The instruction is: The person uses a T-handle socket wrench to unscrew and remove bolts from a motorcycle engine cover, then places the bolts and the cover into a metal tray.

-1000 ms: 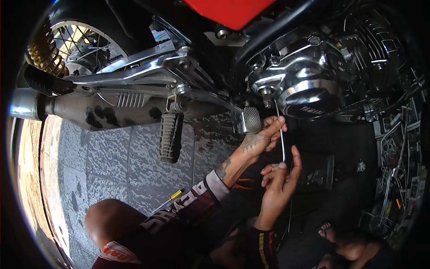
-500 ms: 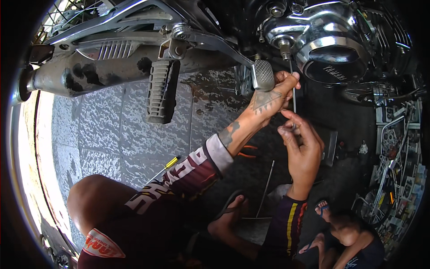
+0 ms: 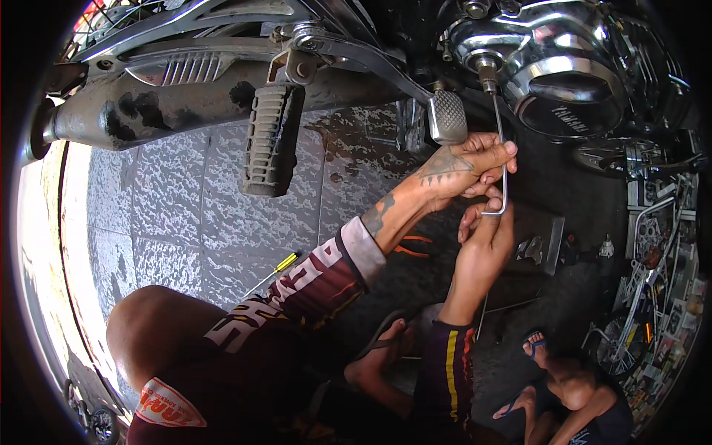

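Note:
My left hand (image 3: 463,167) pinches the long shaft of a silver L-shaped hex key (image 3: 505,185), whose upper end reaches the splined shaft (image 3: 487,74) below the chrome engine cover (image 3: 564,33). My right hand (image 3: 482,248) is lower, its fingers curled and closed at the bent end of the key. A knurled metal pedal (image 3: 447,116) hangs just above and left of my left hand. A ribbed rubber footrest (image 3: 268,141) is farther left.
The exhaust (image 3: 178,111) runs along the top left. A yellow screwdriver (image 3: 285,263), orange-handled pliers (image 3: 411,248) and a dark tray (image 3: 549,245) lie on the tiled floor (image 3: 163,193). Another person (image 3: 575,389) sits at lower right. Metal parts (image 3: 653,252) crowd the right edge.
The view has shifted, raising the motorcycle in the frame. My right index finger, stretched out earlier, is now curled at the key's bend. My left hand still grips the shaft.

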Motion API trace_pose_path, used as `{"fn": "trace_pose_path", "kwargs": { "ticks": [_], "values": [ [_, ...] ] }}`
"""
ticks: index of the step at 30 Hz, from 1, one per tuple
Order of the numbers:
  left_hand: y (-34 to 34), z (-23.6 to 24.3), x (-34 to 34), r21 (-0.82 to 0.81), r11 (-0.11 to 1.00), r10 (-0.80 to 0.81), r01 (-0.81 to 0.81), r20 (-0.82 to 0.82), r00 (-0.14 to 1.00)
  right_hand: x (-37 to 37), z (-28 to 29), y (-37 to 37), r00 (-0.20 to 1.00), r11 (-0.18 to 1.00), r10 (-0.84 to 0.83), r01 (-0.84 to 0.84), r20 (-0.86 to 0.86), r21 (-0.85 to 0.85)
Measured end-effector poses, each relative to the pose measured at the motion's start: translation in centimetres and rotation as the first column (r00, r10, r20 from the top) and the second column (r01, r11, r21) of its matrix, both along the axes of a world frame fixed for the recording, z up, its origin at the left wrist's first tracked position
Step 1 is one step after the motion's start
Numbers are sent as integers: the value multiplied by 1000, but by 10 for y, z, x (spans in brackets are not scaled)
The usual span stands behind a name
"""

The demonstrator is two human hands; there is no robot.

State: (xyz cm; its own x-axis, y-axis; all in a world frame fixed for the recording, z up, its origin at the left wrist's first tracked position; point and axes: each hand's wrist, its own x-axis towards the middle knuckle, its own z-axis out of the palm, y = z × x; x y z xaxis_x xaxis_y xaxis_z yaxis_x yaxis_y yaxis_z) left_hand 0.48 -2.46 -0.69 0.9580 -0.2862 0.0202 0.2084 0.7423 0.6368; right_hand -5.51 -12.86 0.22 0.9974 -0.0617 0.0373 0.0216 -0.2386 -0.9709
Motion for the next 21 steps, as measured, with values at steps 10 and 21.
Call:
{"fn": "trace_pose_path", "kwargs": {
  "ticks": [10,21],
  "values": [
    [1,4,6,165,969,191,-184,-28,981,4,34,-5,989,994,98,-92,107,-62],
    [3,3,11,20,982,186,-186,-20,982,-4,21,21,991,981,-118,106,69,162]
  ]
}}
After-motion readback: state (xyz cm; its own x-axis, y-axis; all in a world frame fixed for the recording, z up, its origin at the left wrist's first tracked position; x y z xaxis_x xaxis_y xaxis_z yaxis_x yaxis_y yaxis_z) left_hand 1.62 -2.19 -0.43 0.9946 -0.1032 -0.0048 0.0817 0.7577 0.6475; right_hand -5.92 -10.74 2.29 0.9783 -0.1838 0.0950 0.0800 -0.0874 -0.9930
